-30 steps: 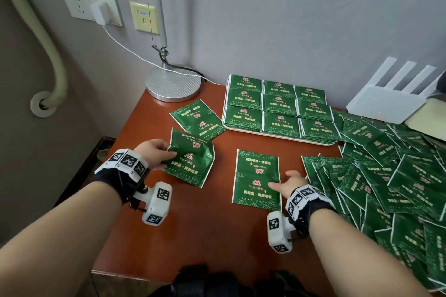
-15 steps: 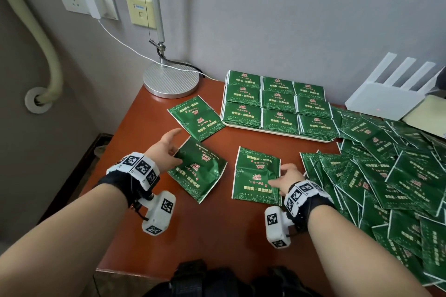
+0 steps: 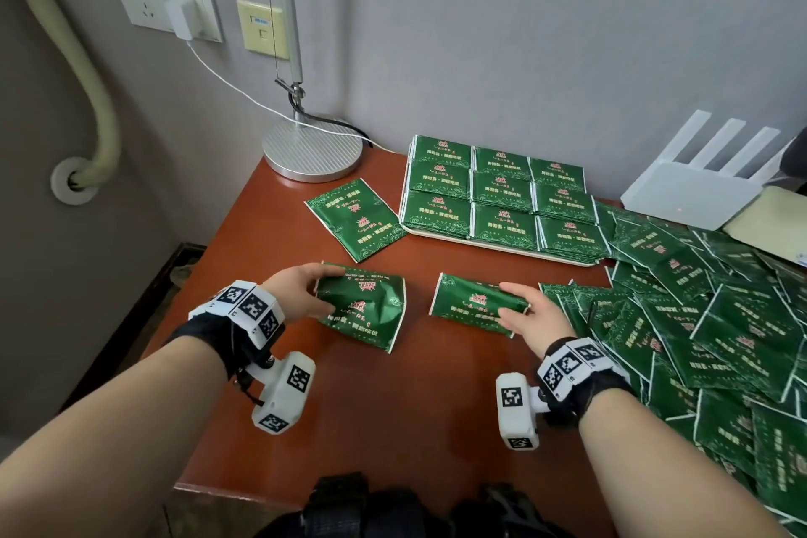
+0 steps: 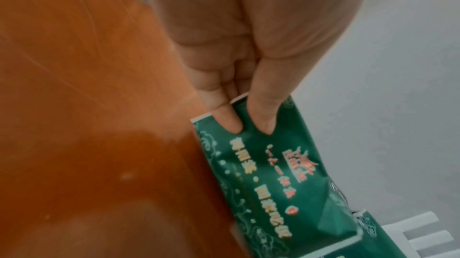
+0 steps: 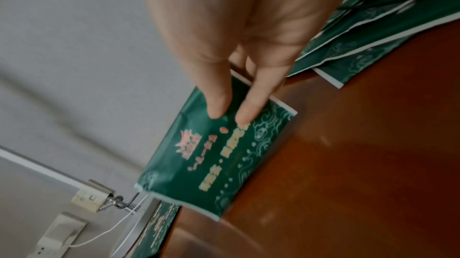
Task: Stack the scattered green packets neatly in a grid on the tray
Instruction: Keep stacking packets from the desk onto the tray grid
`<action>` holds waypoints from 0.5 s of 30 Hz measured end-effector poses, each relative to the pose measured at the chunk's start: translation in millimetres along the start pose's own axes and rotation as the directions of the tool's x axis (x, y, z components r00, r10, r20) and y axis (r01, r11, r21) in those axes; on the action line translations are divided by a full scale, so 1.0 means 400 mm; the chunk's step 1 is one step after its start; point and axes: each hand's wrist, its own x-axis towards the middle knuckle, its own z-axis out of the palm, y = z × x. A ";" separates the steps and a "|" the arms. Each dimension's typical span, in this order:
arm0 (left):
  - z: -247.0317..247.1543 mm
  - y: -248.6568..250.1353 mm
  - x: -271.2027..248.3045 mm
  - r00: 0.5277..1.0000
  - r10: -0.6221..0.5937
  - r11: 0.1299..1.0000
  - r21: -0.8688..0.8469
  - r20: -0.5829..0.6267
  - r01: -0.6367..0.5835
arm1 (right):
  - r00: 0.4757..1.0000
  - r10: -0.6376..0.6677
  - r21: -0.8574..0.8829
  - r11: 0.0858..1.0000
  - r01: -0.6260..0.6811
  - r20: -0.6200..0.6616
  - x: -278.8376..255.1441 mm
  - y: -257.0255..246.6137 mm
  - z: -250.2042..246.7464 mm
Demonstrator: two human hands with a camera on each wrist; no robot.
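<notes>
Left hand (image 3: 301,290) pinched a crumpled packet (image 3: 364,307) near the tabletop's left edge; right hand (image 3: 530,315) gripped a second packet (image 3: 474,304) mid-table. Both should probably be flattened before squaring onto the tray (image 3: 502,244) at the back edge.

Packet (image 4: 271,179) gripped by left hand (image 4: 248,45): cream and red Chinese print, too blurred to read.
Packet (image 5: 214,156) gripped by right hand (image 5: 244,32): same print, unreadable.
Wristbands (image 3: 249,310): black-and-white square code markers.
</notes>
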 end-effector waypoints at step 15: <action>0.000 0.090 -0.024 0.969 0.129 0.980 -0.119 -0.212 -0.157 | 0.988 -0.134 0.031 0.990 0.137 -0.070 0.006 -0.118 0.044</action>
